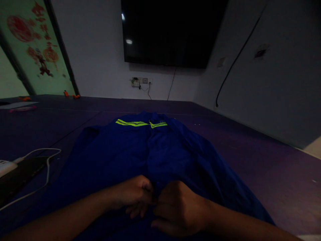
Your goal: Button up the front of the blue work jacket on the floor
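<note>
Hands meet at the near middle of a blue work jacket [155, 154] that lies spread flat on a dark purple table [263, 160]. The left hand [134, 197] is curled, its fingers bent inward and pressing on the cloth at the middle seam of the jacket; it seems to pinch the fabric there, but the dim light does not let me tell how firm the hold is. The right hand [179, 209] is closed almost to a fist, just beside the left one and touching it at the knuckles, and its fingers also fold into the same bit of cloth at the seam. Both forearms come in from the near edge and lie over the lower part of the jacket. Beyond the hands the jacket stretches away, and at its far end two yellow-green stripes [140, 123] run across it. To the left of the left hand, well apart from it, a white cable [47, 167] curves over the table, and it passes beside a dark flat thing [20, 175] at the edge of the view. Far beyond the hands a black screen [173, 31] hangs on the white wall, with a wall socket [141, 81] under it.
</note>
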`<state>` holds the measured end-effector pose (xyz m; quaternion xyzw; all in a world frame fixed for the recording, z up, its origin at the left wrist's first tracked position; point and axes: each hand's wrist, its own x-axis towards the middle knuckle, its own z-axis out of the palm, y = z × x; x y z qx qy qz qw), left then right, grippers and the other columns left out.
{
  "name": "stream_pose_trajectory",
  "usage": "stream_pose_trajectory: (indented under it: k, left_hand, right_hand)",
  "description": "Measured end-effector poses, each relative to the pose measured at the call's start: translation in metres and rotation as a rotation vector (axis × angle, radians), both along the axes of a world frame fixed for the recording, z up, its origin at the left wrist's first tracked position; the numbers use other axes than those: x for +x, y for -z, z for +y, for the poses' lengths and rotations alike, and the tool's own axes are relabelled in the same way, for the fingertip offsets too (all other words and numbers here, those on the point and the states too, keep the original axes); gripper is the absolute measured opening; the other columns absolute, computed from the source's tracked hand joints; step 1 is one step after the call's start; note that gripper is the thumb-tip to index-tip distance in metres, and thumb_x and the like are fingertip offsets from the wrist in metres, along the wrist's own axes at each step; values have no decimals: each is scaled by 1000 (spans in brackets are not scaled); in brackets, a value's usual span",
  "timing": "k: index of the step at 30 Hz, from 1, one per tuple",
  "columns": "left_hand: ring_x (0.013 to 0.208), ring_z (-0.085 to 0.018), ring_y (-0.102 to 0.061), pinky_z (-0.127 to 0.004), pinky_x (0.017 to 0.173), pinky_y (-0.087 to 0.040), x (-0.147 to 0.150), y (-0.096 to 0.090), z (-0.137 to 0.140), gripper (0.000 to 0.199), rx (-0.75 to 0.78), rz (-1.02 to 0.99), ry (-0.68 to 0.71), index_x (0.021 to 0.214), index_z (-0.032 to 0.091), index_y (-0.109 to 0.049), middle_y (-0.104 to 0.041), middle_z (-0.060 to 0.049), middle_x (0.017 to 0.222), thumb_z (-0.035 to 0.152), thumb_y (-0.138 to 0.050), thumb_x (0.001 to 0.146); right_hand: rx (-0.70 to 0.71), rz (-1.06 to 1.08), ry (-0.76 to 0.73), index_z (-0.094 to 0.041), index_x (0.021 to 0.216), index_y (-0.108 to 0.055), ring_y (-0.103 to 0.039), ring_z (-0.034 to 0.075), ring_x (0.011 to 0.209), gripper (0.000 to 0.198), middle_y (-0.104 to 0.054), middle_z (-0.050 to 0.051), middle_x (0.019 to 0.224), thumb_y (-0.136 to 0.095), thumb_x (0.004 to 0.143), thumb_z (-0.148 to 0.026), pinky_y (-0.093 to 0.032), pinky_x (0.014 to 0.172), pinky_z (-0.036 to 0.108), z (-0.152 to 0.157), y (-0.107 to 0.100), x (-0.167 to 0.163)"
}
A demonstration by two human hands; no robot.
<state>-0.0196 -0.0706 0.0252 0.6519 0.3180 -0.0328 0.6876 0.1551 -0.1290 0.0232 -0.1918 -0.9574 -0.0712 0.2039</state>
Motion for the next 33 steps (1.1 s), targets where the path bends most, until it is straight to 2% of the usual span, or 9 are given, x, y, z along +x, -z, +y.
stream_pose_trajectory:
  k: [5, 10, 13, 19, 23, 26, 30, 33]
  left_hand:
    - [26, -6, -41, -15, 24, -22, 0, 2, 0, 26, -3, -16, 14, 47, 13, -51, -52, 2, 39, 30, -54, 67]
    - [26, -6, -40, -16, 24, -21, 1, 1, -1, 24, -1, 13, -14, 48, 13, -50, -52, 2, 39, 28, -54, 66]
    - [25, -6, -39, -16, 24, -21, 1, 0, -3, 21, 7, 24, -36, 49, 13, -51, -51, 3, 38, 25, -54, 66]
    - [23, -5, -38, -14, 23, -19, 1, 2, -3, 18, -9, -1, -76, 52, 12, -53, -50, 4, 36, 23, -53, 66]
    - [24, -5, -40, -14, 23, -20, 1, 2, -2, 17, -31, 8, -58, 53, 12, -53, -51, 4, 37, 24, -54, 65]
    - [25, -6, -40, -15, 24, -21, 1, -1, -2, 18, -47, 4, -47, 54, 12, -54, -51, 4, 38, 26, -55, 65]
    - [25, -6, -40, -15, 23, -20, 1, -3, -1, 18, -62, -1, -69, 61, 12, -57, -52, 4, 38, 28, -54, 68]
    - [27, -6, -42, -14, 25, -24, -1, -3, -1, 22, -94, -60, 5, 58, 12, -55, -53, 4, 40, 31, -57, 70]
  right_hand:
    - [26, 18, -1, -18, 58, -53, -44, 8, 44, 28, -54, -1, 52, -45, 83, -26, -24, 41, 26, -2, 2, -1]
    - [-46, 69, 10, -18, 55, -53, -46, 7, 42, 28, -56, -2, 49, -46, 82, -24, -25, 41, 25, -4, 5, -3]
    - [-165, 128, 39, -17, 56, -55, -48, 6, 43, 26, -58, -2, 50, -48, 80, -22, -27, 42, 22, -5, 6, -4]
    - [-517, 214, 118, -15, 56, -57, -48, 4, 42, 22, -58, -1, 50, -53, 76, -23, -31, 41, 15, -2, 5, -4]
    - [-639, 250, 172, -14, 56, -59, -46, 3, 42, 19, -57, -2, 50, -63, 70, -26, -29, 40, 14, 0, 6, -3]
    - [-676, 293, 200, -14, 57, -60, -46, 3, 42, 24, -57, -3, 50, -69, 66, -34, -29, 40, 14, 1, 7, -3]
    - [-659, 363, 222, -14, 54, -56, -42, 3, 40, 36, -51, -4, 47, -69, 62, -46, -26, 38, 15, 3, 10, -2]
    - [-631, 402, 205, -14, 52, -52, -39, 4, 41, 43, -47, -4, 46, -62, 68, -53, -25, 40, 17, 9, 10, 2]
